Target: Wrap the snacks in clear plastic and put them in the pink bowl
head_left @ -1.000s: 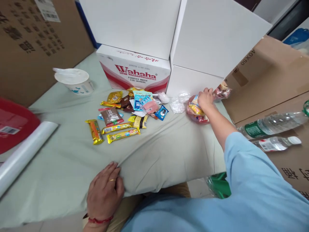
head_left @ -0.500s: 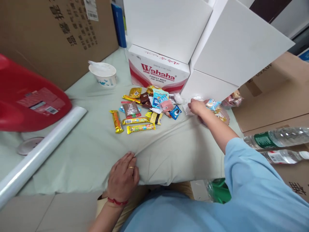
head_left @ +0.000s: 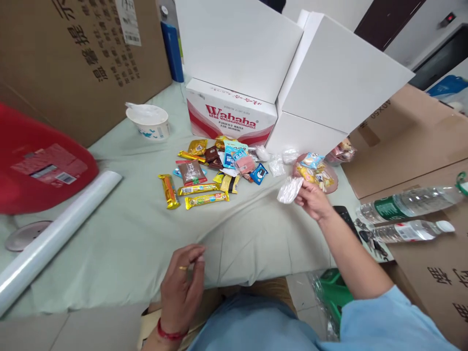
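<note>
My right hand (head_left: pixel 312 199) pinches a small crumpled wad of thin, whitish see-through plastic (head_left: pixel 289 190) above the cloth. Just beyond it, two similar plastic wads (head_left: pixel 277 166) lie by a pinkish round dish (head_left: pixel 332 181) that holds several wrapped snacks. My left hand (head_left: pixel 183 285) is over the front edge of the table, its fingers loosely bent and nothing visible in them. In the middle lies a pile of packaged snacks: yellow bars (head_left: pixel 206 200), a brown packet (head_left: pixel 191 172), a pink-and-blue packet (head_left: pixel 243 161) and a dark blue packet (head_left: pixel 259 174).
Behind the snacks stand a Wahaha carton (head_left: pixel 230 114) and white boxes (head_left: pixel 336 78). To the left are a paper bowl (head_left: pixel 149 122), a red jug (head_left: pixel 47 165) and a plastic roll (head_left: pixel 62 239). Bottles (head_left: pixel 413 204) and keys (head_left: pixel 373 241) lie at right.
My right hand has drawn back toward me from beside the dish, lifting a plastic wad. My left hand has risen from lying flat, its fingers now bent. The view has shifted slightly.
</note>
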`<state>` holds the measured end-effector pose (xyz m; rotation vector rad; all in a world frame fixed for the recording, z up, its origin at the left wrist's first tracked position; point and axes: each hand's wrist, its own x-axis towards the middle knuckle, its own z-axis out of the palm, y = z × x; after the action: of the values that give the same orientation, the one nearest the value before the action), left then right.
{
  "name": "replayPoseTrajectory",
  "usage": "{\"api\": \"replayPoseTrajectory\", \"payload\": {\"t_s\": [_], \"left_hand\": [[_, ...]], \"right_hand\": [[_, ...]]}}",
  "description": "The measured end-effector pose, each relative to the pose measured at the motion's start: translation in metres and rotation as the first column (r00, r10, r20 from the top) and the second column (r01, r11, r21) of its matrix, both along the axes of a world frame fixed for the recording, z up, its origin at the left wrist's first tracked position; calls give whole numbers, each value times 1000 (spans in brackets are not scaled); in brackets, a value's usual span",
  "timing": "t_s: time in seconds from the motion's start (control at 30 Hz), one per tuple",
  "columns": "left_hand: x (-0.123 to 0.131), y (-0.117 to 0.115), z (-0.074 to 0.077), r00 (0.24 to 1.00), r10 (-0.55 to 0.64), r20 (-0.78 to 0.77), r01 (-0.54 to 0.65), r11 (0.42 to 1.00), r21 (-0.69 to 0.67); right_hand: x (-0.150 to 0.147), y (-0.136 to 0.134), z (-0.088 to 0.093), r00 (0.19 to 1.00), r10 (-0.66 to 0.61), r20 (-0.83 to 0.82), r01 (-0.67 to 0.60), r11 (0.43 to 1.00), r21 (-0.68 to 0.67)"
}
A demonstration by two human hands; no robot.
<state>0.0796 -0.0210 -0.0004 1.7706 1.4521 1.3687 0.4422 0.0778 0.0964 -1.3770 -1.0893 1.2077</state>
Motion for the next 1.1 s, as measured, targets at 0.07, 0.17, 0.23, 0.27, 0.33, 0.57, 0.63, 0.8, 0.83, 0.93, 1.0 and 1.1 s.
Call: {"api": "replayPoseTrajectory", "payload": {"t_s": [0.07, 0.17, 0.23, 0.27, 0.33, 0.57, 0.63, 0.8, 0.83, 0.93, 1.0, 1.1], "left_hand": [[14, -2, 12, 976, -58, 211, 114, 958, -263], [34, 1, 30, 881, -52, 471, 317, 803, -505], [45, 6, 41, 835, -25, 550, 388, 736, -555], [51, 10, 46, 822, -13, 569, 401, 723, -563], [62, 16, 53, 818, 11, 575, 395, 716, -576], [92, 24, 48, 761, 80, 644, 452, 647, -614], [91, 25, 42, 686, 155, 711, 466, 657, -593], [80, 29, 35, 492, 314, 812, 468, 691, -551], [77, 30, 34, 463, 323, 825, 479, 693, -539], [74, 30, 29, 440, 311, 843, 485, 707, -514], [74, 30, 24, 487, 274, 829, 444, 740, -505], [75, 26, 17, 637, 172, 752, 364, 792, -490]], "right_hand": [[-14, -24, -18, 997, -18, -78, 19, 1000, 2], [-32, -52, -36, 993, -24, 112, 9, 991, 134], [-44, -64, -39, 937, -19, 349, -87, 954, 285], [-50, -69, -39, 890, -20, 455, -158, 923, 352], [-62, -75, -35, 789, -45, 613, -290, 852, 436], [-87, -82, -28, 571, -147, 808, -511, 706, 490], [-88, -85, -30, 579, -164, 798, -502, 700, 508], [-75, -97, -42, 654, -187, 733, -382, 754, 534], [-71, -100, -45, 669, -177, 722, -355, 778, 519], [-60, -105, -54, 719, -90, 689, -314, 842, 438], [-54, -107, -56, 774, -22, 632, -287, 879, 382], [-51, -104, -54, 855, -40, 516, -148, 936, 318]]}}
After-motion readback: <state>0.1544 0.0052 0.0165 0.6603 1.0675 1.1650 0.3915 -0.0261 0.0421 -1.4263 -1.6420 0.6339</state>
